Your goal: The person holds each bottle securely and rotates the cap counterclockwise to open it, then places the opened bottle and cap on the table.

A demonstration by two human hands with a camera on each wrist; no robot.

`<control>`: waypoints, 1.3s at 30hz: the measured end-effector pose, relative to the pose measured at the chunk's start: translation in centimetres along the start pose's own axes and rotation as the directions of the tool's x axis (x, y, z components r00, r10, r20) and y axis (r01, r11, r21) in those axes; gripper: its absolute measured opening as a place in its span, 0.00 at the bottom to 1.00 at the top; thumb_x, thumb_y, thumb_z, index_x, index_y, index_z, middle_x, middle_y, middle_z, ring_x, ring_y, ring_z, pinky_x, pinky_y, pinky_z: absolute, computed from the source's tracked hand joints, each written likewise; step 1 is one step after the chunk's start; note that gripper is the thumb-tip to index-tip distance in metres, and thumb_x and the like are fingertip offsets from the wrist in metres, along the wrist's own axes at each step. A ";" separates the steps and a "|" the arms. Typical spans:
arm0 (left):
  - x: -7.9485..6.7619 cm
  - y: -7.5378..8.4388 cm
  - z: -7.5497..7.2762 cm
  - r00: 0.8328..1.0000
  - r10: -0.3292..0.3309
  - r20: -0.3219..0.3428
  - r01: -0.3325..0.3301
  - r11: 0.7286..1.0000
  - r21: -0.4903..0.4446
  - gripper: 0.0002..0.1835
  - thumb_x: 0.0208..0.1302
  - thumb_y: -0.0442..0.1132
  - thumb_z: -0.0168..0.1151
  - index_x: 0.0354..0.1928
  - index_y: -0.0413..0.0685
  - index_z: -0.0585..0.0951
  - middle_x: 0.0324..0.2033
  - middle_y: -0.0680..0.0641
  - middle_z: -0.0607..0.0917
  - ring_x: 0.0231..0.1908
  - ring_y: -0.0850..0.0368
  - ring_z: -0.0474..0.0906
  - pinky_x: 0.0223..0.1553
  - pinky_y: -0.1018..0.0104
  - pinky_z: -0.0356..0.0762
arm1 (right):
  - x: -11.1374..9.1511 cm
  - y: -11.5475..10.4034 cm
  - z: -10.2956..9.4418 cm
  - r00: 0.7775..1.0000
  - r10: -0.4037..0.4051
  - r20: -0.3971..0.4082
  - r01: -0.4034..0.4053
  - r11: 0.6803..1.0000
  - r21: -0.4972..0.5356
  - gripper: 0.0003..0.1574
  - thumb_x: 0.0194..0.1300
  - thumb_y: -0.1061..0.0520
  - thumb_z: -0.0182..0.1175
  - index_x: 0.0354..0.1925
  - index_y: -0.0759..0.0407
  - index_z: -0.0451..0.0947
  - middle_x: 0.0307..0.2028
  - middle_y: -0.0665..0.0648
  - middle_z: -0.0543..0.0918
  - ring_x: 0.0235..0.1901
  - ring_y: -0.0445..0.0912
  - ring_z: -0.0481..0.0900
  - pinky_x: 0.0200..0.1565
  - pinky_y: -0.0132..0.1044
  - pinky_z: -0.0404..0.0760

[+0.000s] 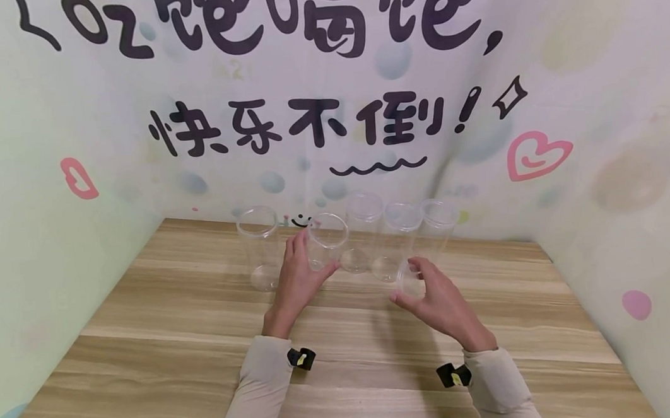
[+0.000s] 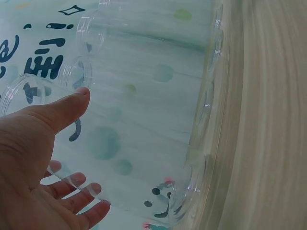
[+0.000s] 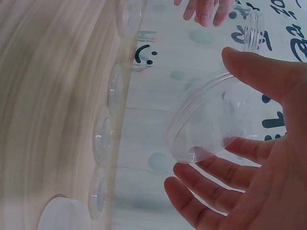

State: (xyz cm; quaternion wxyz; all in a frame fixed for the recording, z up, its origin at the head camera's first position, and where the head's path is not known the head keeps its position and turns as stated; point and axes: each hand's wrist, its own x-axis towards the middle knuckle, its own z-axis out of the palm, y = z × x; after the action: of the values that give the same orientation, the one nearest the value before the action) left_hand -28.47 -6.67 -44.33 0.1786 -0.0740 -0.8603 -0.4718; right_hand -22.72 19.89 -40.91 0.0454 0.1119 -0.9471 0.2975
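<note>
My left hand [image 1: 300,275] holds a tall clear plastic cup [image 1: 327,248] by its side, thumb on the near side and fingers round the far side. Seen from the left wrist, the cup [image 2: 139,158] stretches from the thumb down to its round base close to the tabletop. My right hand [image 1: 443,299] holds a clear, shallow dome-shaped lid [image 3: 211,117] between thumb and fingers, its rim tilted. In the head view the lid [image 1: 411,281] overlaps the lower part of the cups behind.
Another clear cup [image 1: 259,251] stands left of my left hand. Several more, among them one cup [image 1: 403,237], stand close together at the right, near the printed back wall [image 1: 288,186]. A white round thing [image 3: 63,215] lies low in the right wrist view, on the wooden tabletop [image 1: 166,344].
</note>
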 end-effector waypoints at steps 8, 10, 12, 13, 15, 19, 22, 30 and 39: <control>0.1 -0.3 0.0 0.999 -0.047 -0.020 0.047 0.999 -0.011 0.51 0.51 0.49 0.78 0.72 0.41 0.59 0.63 0.36 0.69 0.60 0.37 0.72 0.60 0.42 0.72 | 0.0 0.8 0.8 1.000 0.009 0.020 -0.009 1.000 -0.003 0.47 0.58 0.42 0.71 0.67 0.60 0.63 0.60 0.65 0.77 0.57 0.61 0.76 0.54 0.58 0.76; 0.1 -0.4 0.0 0.998 -0.066 -0.016 0.066 0.998 -0.013 0.51 0.52 0.49 0.77 0.73 0.42 0.59 0.64 0.37 0.68 0.61 0.38 0.71 0.61 0.43 0.71 | 0.0 1.0 1.0 1.000 0.008 0.016 -0.008 1.000 -0.008 0.48 0.58 0.42 0.71 0.67 0.60 0.63 0.60 0.65 0.77 0.57 0.61 0.76 0.54 0.58 0.76; 0.1 -0.5 0.0 0.997 -0.078 -0.014 0.078 0.997 -0.016 0.51 0.52 0.48 0.77 0.73 0.41 0.58 0.64 0.37 0.68 0.62 0.38 0.71 0.61 0.43 0.70 | 0.0 1.2 1.1 1.000 0.006 0.013 -0.005 1.000 -0.022 0.49 0.58 0.40 0.71 0.68 0.60 0.63 0.60 0.65 0.77 0.57 0.61 0.75 0.54 0.58 0.76; 0.1 -0.5 0.0 0.996 -0.085 -0.013 0.084 0.996 -0.013 0.52 0.52 0.49 0.77 0.73 0.41 0.58 0.65 0.37 0.68 0.62 0.38 0.71 0.62 0.43 0.70 | 0.1 1.3 1.2 1.000 0.007 0.012 -0.006 1.000 -0.028 0.49 0.58 0.40 0.70 0.68 0.60 0.63 0.60 0.65 0.78 0.57 0.61 0.75 0.54 0.57 0.76; 0.1 -0.6 0.0 0.995 -0.094 -0.016 0.094 0.995 -0.013 0.52 0.52 0.49 0.77 0.73 0.41 0.58 0.65 0.37 0.68 0.61 0.37 0.71 0.61 0.42 0.71 | 0.1 1.5 1.4 1.000 0.011 0.014 -0.010 0.999 -0.034 0.50 0.58 0.39 0.70 0.68 0.60 0.63 0.60 0.64 0.78 0.56 0.61 0.75 0.53 0.56 0.76; 0.2 -0.6 -0.1 0.994 -0.106 -0.029 0.105 0.994 -0.008 0.53 0.52 0.49 0.77 0.73 0.39 0.57 0.64 0.36 0.68 0.61 0.35 0.71 0.61 0.42 0.71 | 0.1 1.7 1.6 0.999 0.025 0.044 -0.024 0.999 -0.024 0.51 0.60 0.40 0.69 0.71 0.61 0.60 0.62 0.65 0.76 0.55 0.60 0.77 0.51 0.55 0.78; 0.2 -0.6 -0.1 0.993 -0.116 -0.032 0.116 0.993 -0.007 0.54 0.52 0.50 0.77 0.74 0.39 0.56 0.65 0.35 0.67 0.62 0.34 0.71 0.61 0.42 0.71 | 0.1 1.9 1.7 0.997 0.039 0.062 -0.038 0.999 -0.020 0.53 0.60 0.41 0.69 0.73 0.61 0.58 0.64 0.65 0.74 0.54 0.60 0.78 0.50 0.54 0.79; 0.2 -0.6 -0.3 0.985 -0.170 -0.007 0.169 0.985 -0.044 0.51 0.55 0.51 0.75 0.73 0.39 0.56 0.66 0.35 0.67 0.65 0.35 0.69 0.63 0.43 0.69 | 0.3 2.3 2.3 0.997 0.048 0.065 -0.046 0.998 -0.036 0.52 0.60 0.43 0.70 0.73 0.60 0.59 0.67 0.63 0.71 0.52 0.56 0.79 0.46 0.51 0.80; 0.3 -0.6 -0.3 0.980 -0.199 0.006 0.199 0.979 -0.040 0.51 0.56 0.51 0.74 0.73 0.39 0.56 0.67 0.36 0.66 0.64 0.35 0.69 0.63 0.42 0.69 | 0.5 2.7 2.9 0.995 0.061 0.079 -0.059 0.998 -0.018 0.52 0.58 0.44 0.71 0.72 0.61 0.60 0.64 0.64 0.73 0.52 0.55 0.80 0.46 0.52 0.81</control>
State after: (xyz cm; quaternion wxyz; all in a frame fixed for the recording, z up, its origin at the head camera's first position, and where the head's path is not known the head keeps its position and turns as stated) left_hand -28.85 -7.31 -44.56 0.1281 0.0087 -0.8539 -0.5043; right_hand -23.87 20.30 -44.65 -0.0004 0.0948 -0.9533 0.2867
